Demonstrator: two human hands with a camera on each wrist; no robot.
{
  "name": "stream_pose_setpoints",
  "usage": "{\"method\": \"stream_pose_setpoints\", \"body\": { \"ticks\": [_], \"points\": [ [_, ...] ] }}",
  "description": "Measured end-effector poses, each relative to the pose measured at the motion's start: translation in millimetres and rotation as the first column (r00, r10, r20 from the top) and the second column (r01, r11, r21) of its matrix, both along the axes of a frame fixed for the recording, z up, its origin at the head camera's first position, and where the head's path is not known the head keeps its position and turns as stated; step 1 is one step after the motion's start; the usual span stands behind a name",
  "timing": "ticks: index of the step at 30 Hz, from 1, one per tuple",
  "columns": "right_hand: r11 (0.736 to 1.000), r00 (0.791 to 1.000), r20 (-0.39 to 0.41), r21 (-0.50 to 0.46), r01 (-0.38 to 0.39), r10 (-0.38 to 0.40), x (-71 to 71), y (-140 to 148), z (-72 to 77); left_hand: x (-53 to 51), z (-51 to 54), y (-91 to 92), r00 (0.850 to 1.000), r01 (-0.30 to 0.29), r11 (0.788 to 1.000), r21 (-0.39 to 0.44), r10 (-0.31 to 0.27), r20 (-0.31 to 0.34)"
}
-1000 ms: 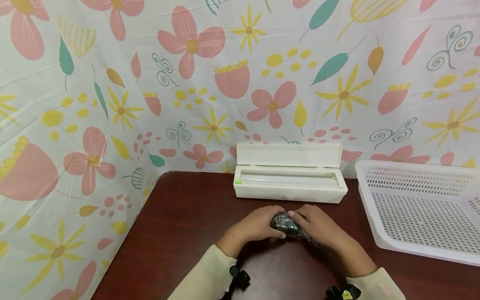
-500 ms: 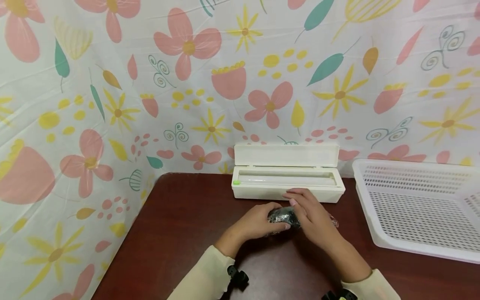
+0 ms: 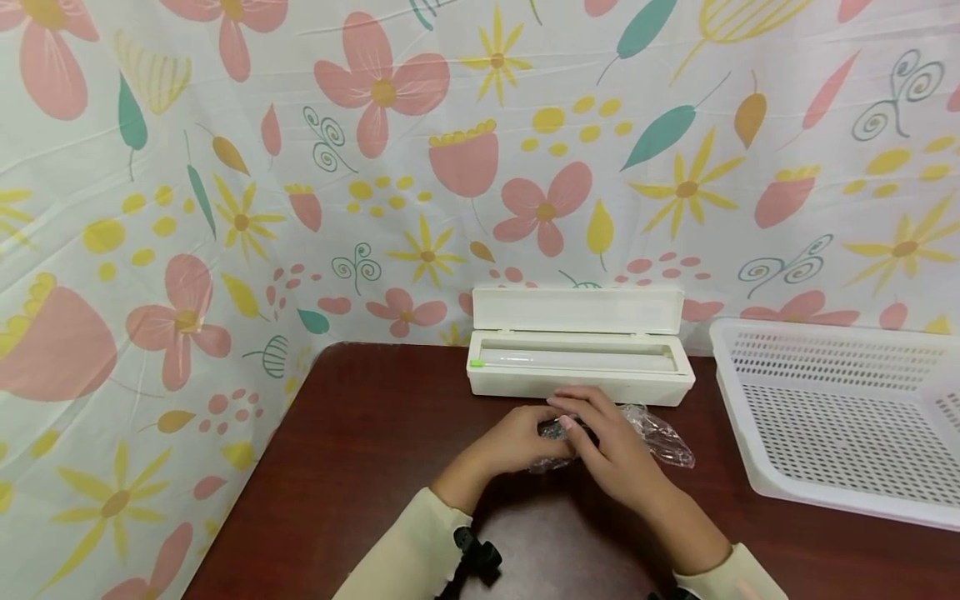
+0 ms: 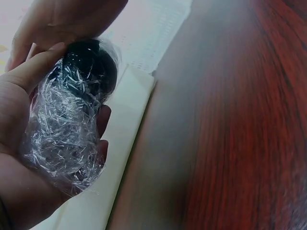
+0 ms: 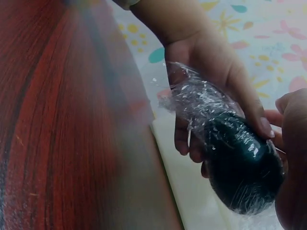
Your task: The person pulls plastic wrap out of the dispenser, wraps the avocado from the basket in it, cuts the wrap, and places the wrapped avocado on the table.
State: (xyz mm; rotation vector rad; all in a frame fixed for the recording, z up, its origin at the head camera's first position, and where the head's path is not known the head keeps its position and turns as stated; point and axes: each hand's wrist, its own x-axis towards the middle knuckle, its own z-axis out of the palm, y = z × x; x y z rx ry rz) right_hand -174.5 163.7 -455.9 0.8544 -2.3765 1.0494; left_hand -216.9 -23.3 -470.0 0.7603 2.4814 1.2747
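Observation:
Both hands are at a dark, smooth oval object wrapped in crinkled cling film. Its kind cannot be told through the wrapping. My left hand grips it from the left, the thumb along the near side and fingertips showing behind it in the left wrist view. From the right, my right hand curves over the other end, thumb and fingers around it; much of that end is hidden in the head view. Loose clear film spreads out behind the right hand, and where it joins the object is hidden.
A white cling film box stands behind the hands with its lid up and a roll inside. To the right is a white perforated plastic basket. The dark red table meets a flower-patterned cloth at the back and left.
My right hand lifted off toward the box with straighter fingers, then came back over the wrapped object. Loose film now shows to its right. The left hand keeps its grip.

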Motion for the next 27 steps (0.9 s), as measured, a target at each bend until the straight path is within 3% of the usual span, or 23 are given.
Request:
{"method": "stream_pose_setpoints", "body": {
  "ticks": [8,14,21,27],
  "points": [
    [0.999,0.999,-0.008,0.005,0.047,-0.047,0.7,3,1.8,2.4,7.7,-0.5,0.999,0.010,0.997,0.079,-0.014,0.047],
    [1.000,1.000,-0.013,-0.009,0.025,-0.025,-2.0,6,1.0,1.8,10.1,-1.1,0.995,-0.005,0.990,0.144,-0.010,0.100],
    [0.998,1.000,0.003,-0.064,0.022,-0.022,-3.0,7,1.8,1.3,11.1,-2.2,0.972,-0.026,0.957,0.289,-0.043,0.231],
    [0.990,0.999,0.029,-0.141,0.018,-0.014,-5.2,9,1.3,1.0,12.4,-2.0,0.961,-0.039,0.933,0.358,-0.063,0.269]
  ]
}}
